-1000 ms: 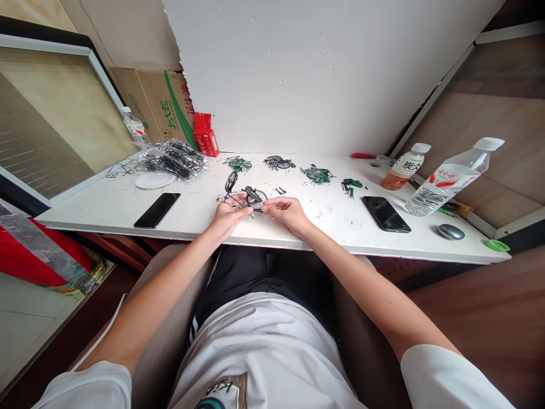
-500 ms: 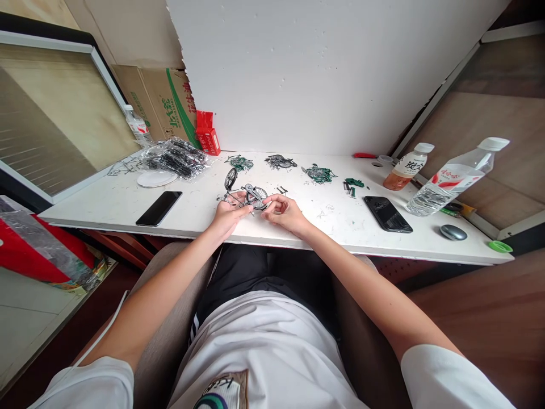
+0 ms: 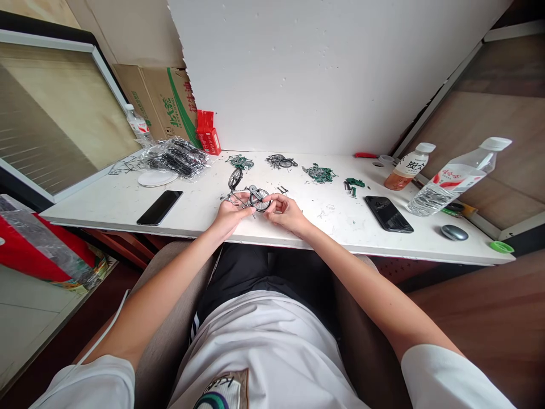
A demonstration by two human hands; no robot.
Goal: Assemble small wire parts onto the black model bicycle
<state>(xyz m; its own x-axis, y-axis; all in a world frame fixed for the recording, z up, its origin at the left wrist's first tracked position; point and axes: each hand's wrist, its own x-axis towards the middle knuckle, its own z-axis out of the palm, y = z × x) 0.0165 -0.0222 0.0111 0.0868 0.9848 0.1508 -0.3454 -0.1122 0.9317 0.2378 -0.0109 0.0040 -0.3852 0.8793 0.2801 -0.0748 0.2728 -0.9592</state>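
Observation:
A small model bicycle (image 3: pixel 260 200) with black spoked wheels is held just above the table's front part. My left hand (image 3: pixel 230 218) is closed around its frame, with the thumb lying along the near side. One wheel (image 3: pixel 235 178) stands up beyond my left fingers, and the other sits between my two hands. At that nearer wheel's right side, my right hand (image 3: pixel 286 213) has thumb and forefinger bent together against the rim. Whether a small part is between those fingertips, I cannot tell. Some thin dark pieces (image 3: pixel 283 190) lie just past my right hand.
Behind lie piles of green parts (image 3: pixel 319 172) and a grey pile (image 3: pixel 281 162). To the left are a phone (image 3: pixel 160 208) and a plastic bag of black parts (image 3: pixel 176 159). On the right stand another phone (image 3: pixel 388 214), two bottles (image 3: pixel 460 179) and a mouse (image 3: pixel 453 232).
The model bicycle has shifted slightly to the right, and its upright wheel leans over a little more. My right forefinger now reaches further over the nearer wheel.

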